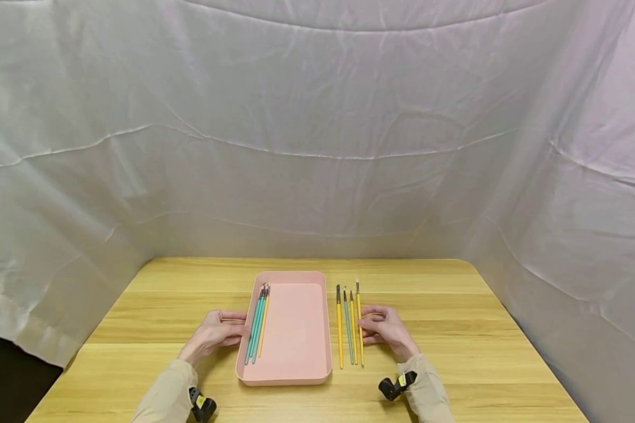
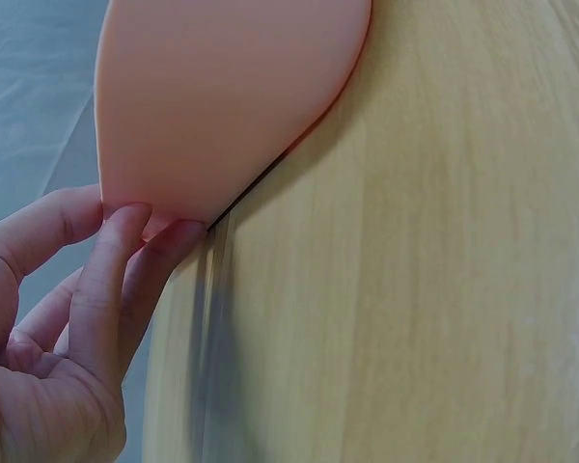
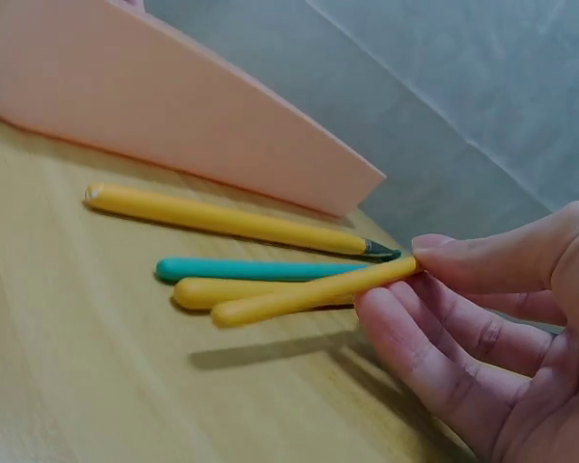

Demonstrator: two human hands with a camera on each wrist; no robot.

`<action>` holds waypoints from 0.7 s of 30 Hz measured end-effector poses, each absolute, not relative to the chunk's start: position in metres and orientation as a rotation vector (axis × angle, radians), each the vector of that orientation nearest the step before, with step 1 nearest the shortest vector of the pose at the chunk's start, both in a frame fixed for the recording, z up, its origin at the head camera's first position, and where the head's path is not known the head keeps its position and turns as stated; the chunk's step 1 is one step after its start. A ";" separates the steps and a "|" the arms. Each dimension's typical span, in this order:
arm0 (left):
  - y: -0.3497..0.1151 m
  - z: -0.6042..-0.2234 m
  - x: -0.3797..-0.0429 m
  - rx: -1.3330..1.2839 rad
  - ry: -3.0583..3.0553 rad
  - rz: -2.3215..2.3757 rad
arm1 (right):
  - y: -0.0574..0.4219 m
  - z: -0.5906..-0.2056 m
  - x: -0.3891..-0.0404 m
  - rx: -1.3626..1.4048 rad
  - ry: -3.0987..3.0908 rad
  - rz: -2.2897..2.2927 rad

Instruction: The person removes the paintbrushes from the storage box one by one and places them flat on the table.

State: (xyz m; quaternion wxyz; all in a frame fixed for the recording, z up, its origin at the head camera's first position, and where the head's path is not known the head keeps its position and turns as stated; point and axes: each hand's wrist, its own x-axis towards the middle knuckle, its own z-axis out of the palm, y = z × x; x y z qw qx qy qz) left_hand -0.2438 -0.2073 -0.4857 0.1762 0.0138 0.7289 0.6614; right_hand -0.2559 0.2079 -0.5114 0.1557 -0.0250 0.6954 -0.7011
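Observation:
My left hand [image 1: 216, 333] is at the left side of a pink tray [image 1: 296, 370], its fingertips against the outer wall and rim. In the left wrist view those fingers [image 2: 106, 280] meet the tray's side wall. Inside the tray, along its left side, lie several paintbrushes [image 1: 256, 329] with teal and yellow handles. My right hand [image 1: 386, 329] pinches a yellow paintbrush [image 3: 309, 294] between thumb and fingers, its handle end tilted over the table. Beside it lie a yellow brush [image 1: 340, 335], a teal brush [image 1: 347, 329] and another yellow brush [image 1: 353, 335].
The light wooden table [image 1: 455, 352] carries the tray and brushes. A pale grey curtain [image 1: 317, 194] hangs behind it and at both sides. Each sleeve has a small black wrist camera [image 1: 397, 385].

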 end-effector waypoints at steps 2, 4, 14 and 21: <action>-0.207 -0.486 -0.244 0.034 2.062 1.875 | 0.209 -0.512 -0.257 -0.071 2.008 -1.992; -0.207 -0.486 -0.244 0.027 2.060 1.877 | 0.209 -0.512 -0.257 -0.071 2.025 -1.976; -0.207 -0.486 -0.244 0.032 2.071 1.864 | 0.203 -0.513 -0.260 -0.006 2.167 -1.899; -0.207 -0.484 -0.244 0.016 2.070 1.875 | 0.197 -0.512 -0.258 0.038 2.278 -1.851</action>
